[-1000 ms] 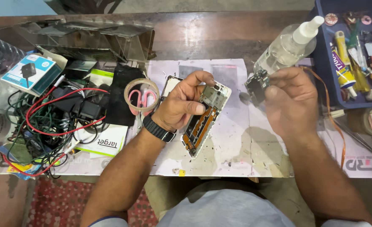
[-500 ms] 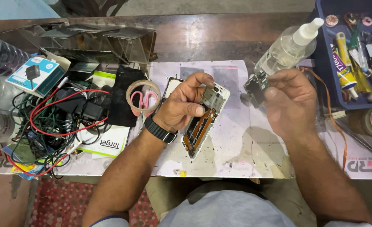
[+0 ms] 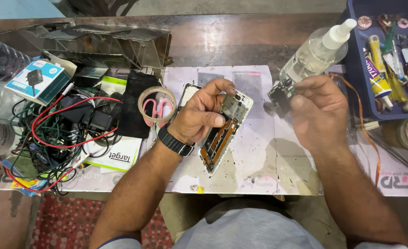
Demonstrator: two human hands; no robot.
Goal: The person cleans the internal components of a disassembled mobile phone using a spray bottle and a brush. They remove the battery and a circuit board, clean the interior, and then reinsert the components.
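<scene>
L hand [image 3: 199, 115] curled gripping, R hand [image 3: 318, 110] raised, fingers pinched

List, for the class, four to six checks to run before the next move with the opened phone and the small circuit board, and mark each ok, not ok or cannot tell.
1. Left hand has a firm grip on the opened phone: ok.
2. Right hand holds the small circuit board clear of the phone: ok.
3. Board's connectors undamaged: cannot tell, too small.
4. Paper mat under the phone free of loose parts: not ok, small bits lie near its front edge.
5. Spray bottle capped: ok.
6. Tangled cables kept off the phone: ok.
</scene>
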